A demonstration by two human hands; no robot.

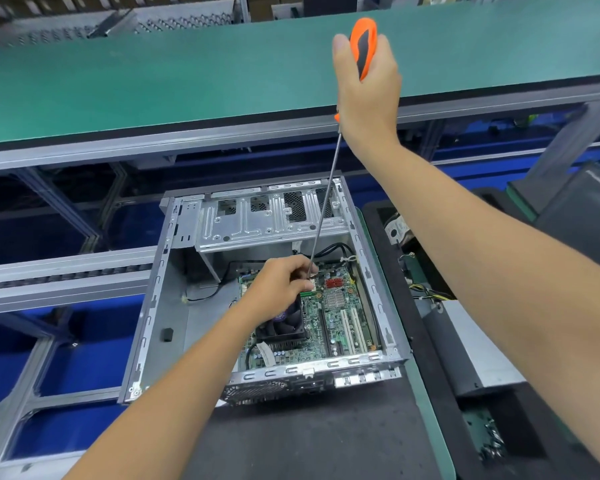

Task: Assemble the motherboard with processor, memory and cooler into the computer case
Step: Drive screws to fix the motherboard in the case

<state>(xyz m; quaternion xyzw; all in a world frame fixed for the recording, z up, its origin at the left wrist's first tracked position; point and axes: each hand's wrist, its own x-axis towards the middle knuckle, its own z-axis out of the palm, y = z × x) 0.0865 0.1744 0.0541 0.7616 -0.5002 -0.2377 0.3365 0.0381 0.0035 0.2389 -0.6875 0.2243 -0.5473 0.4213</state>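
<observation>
— Forearms reach in from the near edge, both aimed at the open computer case (pixel 160 306). See the left hand (pixel 278 289)? Its fingertips are pinched around the thin shaft of the screwdriver (pixel 362 46), right down by the tip.

— And the right hand (pixel 366 88) is wrapped around the orange handle, high above that pinch. Long tool.

— Just under the pinch sits the motherboard (pixel 340 317), already lying flat inside the case. Toward us from the pinch is the cooler (pixel 286 325), partly under the left wrist.

— So a mounting screw is going in?

— That's my guess; the screw itself is hidden by the fingers. To do it well I'd keep the shaft in line with the hole, let the lower fingers only guide, and turn gently from the handle until the thread bites.

— What's the risk?

— Slipping off onto the board. Beyond the pinch is the metal drive bracket (pixel 267 216), so there's little room to lean the shaft.
</observation>
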